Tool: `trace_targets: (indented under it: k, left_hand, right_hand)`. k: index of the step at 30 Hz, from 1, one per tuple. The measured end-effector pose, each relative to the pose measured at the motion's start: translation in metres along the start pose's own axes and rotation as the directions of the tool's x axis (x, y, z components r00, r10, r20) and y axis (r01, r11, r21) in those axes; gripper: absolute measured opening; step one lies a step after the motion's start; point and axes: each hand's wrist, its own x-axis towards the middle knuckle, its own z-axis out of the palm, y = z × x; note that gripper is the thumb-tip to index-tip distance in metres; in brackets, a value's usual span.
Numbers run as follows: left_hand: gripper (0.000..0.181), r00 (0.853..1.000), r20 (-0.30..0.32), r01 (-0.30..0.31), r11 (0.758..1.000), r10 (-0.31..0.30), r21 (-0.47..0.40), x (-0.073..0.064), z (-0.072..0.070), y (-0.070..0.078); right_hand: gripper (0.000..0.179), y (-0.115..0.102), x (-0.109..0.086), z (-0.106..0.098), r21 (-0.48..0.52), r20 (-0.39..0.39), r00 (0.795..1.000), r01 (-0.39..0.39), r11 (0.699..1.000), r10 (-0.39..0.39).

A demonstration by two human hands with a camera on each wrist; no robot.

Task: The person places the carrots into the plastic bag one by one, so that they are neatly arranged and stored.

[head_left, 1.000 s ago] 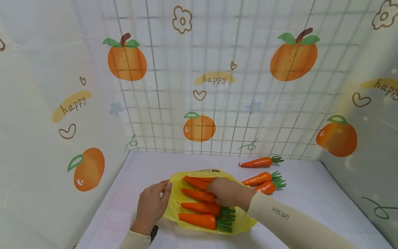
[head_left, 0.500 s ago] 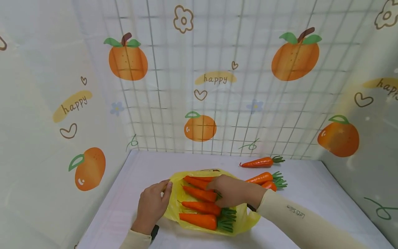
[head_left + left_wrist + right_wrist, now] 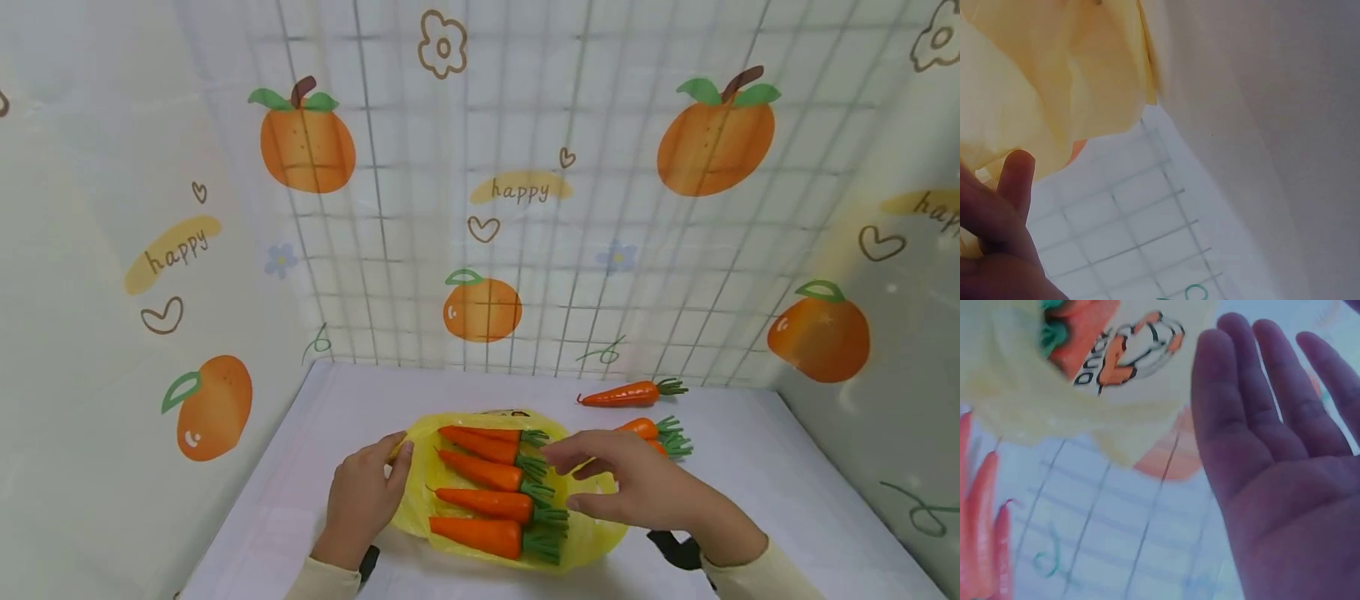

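A yellow plastic bag point(image 3: 600, 546) lies on the white worktop point(image 3: 360, 387), with its mouth spread wide. Inside it there are five orange carrots point(image 3: 487, 504), side by side in a row, their green tops pointing to the right.

The left hand point(image 3: 367, 496) is at the left edge of the bag, and its thumb and fingers pinch the plastic there. The right hand point(image 3: 637, 483) is over the right side of the bag, beside the green tops. Its fingers are apart from the thumb, loosely extended, and they hold nothing.

Behind the right hand, three more carrots point(image 3: 621, 394) lie on the worktop, outside the bag; two of them are partly hidden by this hand. At the back hangs a pale curtain point(image 3: 420, 233) printed with oranges.
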Motion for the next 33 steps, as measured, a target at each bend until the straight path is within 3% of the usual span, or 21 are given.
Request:
trace_targets:
  k: [3, 7, 15, 22, 24, 28, 33]
  left_hand:
    - [0.037, 1.000, 0.002, 0.000, 1.000, 0.000, 0.000, -0.001, -0.002, 0.002]
    - [0.036, 1.000, -0.002, -0.005, 1.000, 0.005, -0.005, 0.000, -0.004, 0.004]
    - [0.036, 1.000, 0.006, 0.028, 1.000, -0.028, 0.009, 0.001, 0.000, 0.001]
    - [0.037, 0.999, -0.022, 0.044, 0.999, -0.043, 0.027, -0.002, 0.001, -0.006]
    - [0.036, 0.998, -0.024, 0.054, 0.998, -0.053, 0.026, -0.003, 0.000, -0.007]
    - [0.036, 0.997, -0.015, 0.071, 0.997, -0.071, 0.015, -0.004, -0.002, -0.008]
    - [0.038, 0.996, 0.019, 0.086, 0.996, -0.086, -0.011, -0.004, 0.000, -0.004]
  right_hand:
    - [0.051, 0.008, -0.027, 0.004, -0.003, -0.134, 0.991, -0.017, 1.000, 0.016]
    - [0.052, 0.020, -0.052, 0.009, 0.009, -0.294, 0.952, -0.086, 0.996, 0.085]
    - [0.061, 0.050, -0.077, 0.017, -0.028, -0.548, 0.819, -0.221, 0.975, 0.170]
    - [0.062, 0.074, -0.086, 0.025, -0.081, -0.705, 0.686, -0.330, 0.941, 0.180]
    - [0.063, 0.081, -0.088, 0.028, -0.083, -0.731, 0.656, -0.357, 0.930, 0.187]
    - [0.064, 0.095, -0.089, 0.033, -0.094, -0.747, 0.636, -0.390, 0.916, 0.194]
    - [0.064, 0.104, -0.091, 0.037, -0.168, -0.725, 0.663, -0.437, 0.884, 0.190]
